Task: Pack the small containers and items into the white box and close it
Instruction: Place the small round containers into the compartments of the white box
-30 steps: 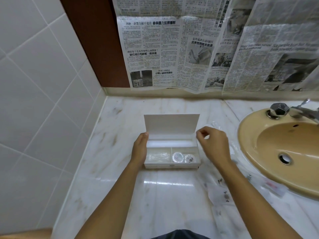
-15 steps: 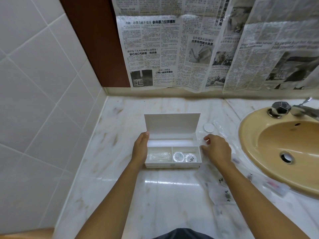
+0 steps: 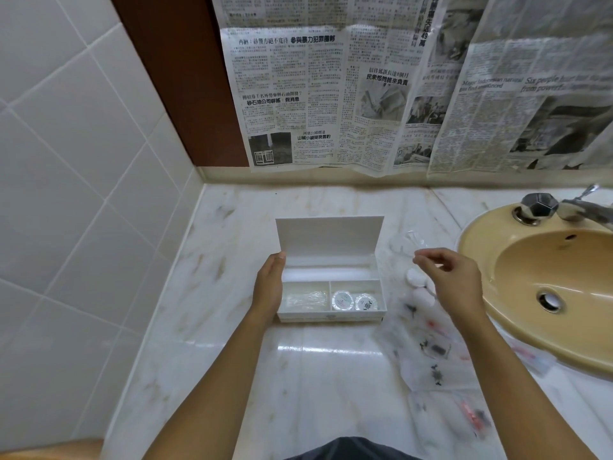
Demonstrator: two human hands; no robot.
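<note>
Tubs, small white round plastic [image 3: 416, 278], beside white rectangular box [image 3: 331, 315], under right hand [image 3: 454, 283]: fingertips [image 3: 419, 260] nipped, on what unclear. Left hand [image 3: 268, 287] flat vs. box wall. Prob. light, slick; pinch sides.

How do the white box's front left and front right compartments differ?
The front left compartment holds one crumpled clear packet; the front right compartment holds two round containers side by side. The left hand rests against the wall by the front left compartment; no hand touches the front right compartment. Both sit up front in the open white box.
</note>
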